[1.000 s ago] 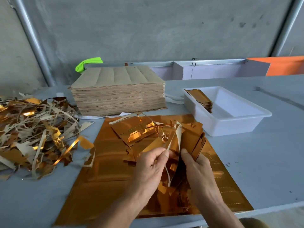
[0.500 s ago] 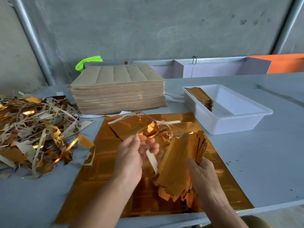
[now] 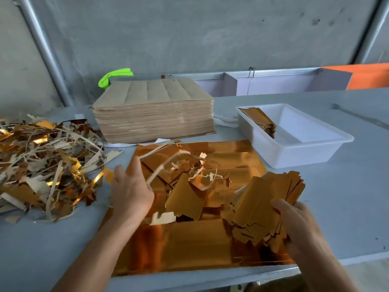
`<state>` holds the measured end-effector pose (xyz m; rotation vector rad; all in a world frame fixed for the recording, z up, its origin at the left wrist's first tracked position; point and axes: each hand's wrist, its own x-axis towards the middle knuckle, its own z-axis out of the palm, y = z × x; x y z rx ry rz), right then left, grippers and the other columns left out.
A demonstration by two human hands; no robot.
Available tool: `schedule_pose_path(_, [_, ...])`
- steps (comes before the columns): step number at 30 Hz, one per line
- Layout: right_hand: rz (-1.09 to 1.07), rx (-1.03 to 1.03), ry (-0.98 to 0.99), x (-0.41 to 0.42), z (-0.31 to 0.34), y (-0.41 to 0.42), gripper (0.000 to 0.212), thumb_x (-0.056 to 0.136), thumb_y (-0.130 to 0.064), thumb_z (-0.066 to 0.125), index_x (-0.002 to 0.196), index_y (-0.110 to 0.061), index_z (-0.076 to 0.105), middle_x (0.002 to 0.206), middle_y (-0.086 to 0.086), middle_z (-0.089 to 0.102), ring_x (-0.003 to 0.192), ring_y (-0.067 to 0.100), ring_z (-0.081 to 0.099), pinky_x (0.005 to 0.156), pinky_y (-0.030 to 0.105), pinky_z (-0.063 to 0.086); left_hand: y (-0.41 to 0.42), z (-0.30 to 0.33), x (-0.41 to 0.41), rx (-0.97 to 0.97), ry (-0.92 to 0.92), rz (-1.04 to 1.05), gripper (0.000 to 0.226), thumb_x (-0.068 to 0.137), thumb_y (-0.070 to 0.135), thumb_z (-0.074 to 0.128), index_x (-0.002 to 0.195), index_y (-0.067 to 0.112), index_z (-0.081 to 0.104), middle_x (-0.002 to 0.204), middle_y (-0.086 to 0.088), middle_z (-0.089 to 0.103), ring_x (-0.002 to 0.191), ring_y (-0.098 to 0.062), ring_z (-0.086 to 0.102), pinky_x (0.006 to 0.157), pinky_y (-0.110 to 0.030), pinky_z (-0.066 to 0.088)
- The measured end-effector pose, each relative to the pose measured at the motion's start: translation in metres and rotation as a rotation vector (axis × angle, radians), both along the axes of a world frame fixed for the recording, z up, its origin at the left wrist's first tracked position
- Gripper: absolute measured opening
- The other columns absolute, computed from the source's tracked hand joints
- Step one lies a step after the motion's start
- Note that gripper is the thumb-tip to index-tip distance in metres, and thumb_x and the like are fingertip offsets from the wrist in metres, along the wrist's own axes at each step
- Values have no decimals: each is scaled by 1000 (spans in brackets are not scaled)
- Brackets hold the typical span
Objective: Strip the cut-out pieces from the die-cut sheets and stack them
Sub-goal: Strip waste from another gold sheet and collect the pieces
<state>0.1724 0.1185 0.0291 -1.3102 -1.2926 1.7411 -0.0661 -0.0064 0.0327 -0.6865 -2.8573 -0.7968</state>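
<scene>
Head view: the right hand (image 3: pixel 294 220) holds a fanned bundle of cut-out pieces (image 3: pixel 265 203) above the near right part of the worktop (image 3: pixel 347 207), fingers and thumb curled around its lower right edge. The pieces look like thin foil-faced card: light, fairly stiff along their length, but slick on the gold face and prone to slide apart, as the uneven, stepped lower ends suggest. I would judge the safest hold to be across the short width near the middle of the bundle, squeezing front and back flat, not at a corner where the tabs could bend. The left hand (image 3: pixel 130 192) is spread, fingers loosely extended, over the left edge of the gold die-cut sheet (image 3: pixel 189 245) that lies flat at the near edge of the worktop; a pale waste strip (image 3: pixel 166 167) curls just beside its fingertips, though whether it touches the strip cannot be told. More loose pieces and trimmings lie in a heap on the sheet's middle. A scrap pile (image 3: pixel 46 165) fills the left edge, a tall stack of brown sheets (image 3: pixel 153 114) stands toward the far edge, and a white tray (image 3: pixel 305 148) on the right already holds a small stack of finished pieces (image 3: pixel 261 121) against its left wall.
</scene>
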Motion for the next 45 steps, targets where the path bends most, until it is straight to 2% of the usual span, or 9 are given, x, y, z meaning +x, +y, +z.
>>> schedule_pose_path(2, [-11,-13,7,-3,-2,0,17,99,-18,45,82,-18,46,91,9,59,85,34,59,81,54,52,2,1,13,-49,304,-86,71,84,10,64,146,14,29,147,-24,23,129,-37,35,103,-47,42])
schedule_pose_path(5, [-18,-16,9,-7,-3,-2,16,99,-19,46,83,-19,45,92,7,56,84,30,58,75,50,51,8,2,33,207,695,-541,36,81,16,65,115,6,60,118,-15,56,102,-26,57,88,-34,50])
schedule_pose_path(9, [6,28,12,-14,-4,-7,13,99,-21,46,86,-21,47,92,2,56,85,26,56,80,49,49,20,-13,50,-283,319,-756,53,81,66,49,107,22,59,103,7,51,81,-2,45,70,-16,42])
schedule_pose_path(15, [57,55,17,-15,-6,-11,7,99,-23,46,93,-24,50,102,5,60,98,30,57,92,58,46,28,-31,41,-298,186,-540,41,88,49,56,115,19,55,130,-2,47,117,-15,48,91,-26,49])
schedule_pose_path(27, [84,32,3,-10,-12,-12,9,99,-21,45,95,-19,53,98,6,62,89,28,59,69,44,50,35,-27,47,-455,162,-420,54,86,56,56,123,17,52,130,-6,49,116,-19,48,86,-28,48])
schedule_pose_path(32, [85,11,3,-8,-11,-10,5,97,-20,48,95,-18,52,104,12,60,98,34,57,90,59,47,23,4,30,-344,-68,-544,25,96,23,50,71,20,51,76,4,54,61,-4,51,53,-13,37])
schedule_pose_path(38, [88,65,39,-15,-8,-8,6,95,-26,51,96,-20,52,106,11,58,104,34,54,97,59,42,14,44,2,329,-319,-432,24,98,17,46,82,13,64,82,-9,61,67,-19,60,58,-31,49])
schedule_pose_path(43, [66,211,94,-25,4,-9,22,96,-21,49,75,-19,47,97,11,52,89,28,55,48,24,53,19,38,16,588,-472,-534,20,96,19,50,80,21,63,81,-5,58,58,-2,61,49,-17,49])
schedule_pose_path(45, [137,286,98,-30,6,-9,24,97,-19,46,73,-15,46,51,0,41,60,-2,35,40,19,45,23,32,30,576,-342,-606,20,96,19,50,79,21,61,70,6,58,57,-2,59,50,-16,47])
